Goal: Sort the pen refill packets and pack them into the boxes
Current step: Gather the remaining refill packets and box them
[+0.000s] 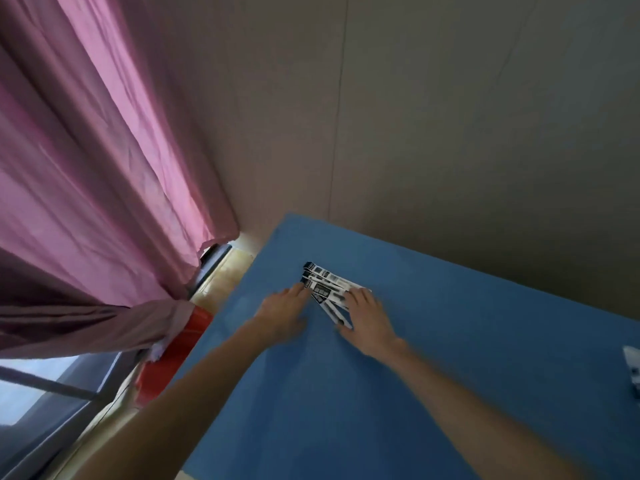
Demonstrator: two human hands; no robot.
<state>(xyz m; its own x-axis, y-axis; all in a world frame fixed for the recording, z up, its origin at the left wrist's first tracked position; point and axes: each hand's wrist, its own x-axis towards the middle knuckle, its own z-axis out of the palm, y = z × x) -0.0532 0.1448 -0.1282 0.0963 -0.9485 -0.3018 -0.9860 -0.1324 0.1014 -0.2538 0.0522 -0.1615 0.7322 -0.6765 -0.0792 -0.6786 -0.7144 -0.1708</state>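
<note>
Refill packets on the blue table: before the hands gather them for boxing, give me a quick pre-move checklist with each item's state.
1. Both hands at the pile: ok. The left hand touches the refill packets at their left end, and the right hand lies flat over their right side.
2. Firm grip on the packets: not ok; fingers look straight, none curled round them.
3. Packets squared up: not ok; they fan out, overlapping.
4. Packets clear of the blue table edge: ok.
5. Box in reach: cannot tell; only a blurred white object shows at the right edge.
</note>
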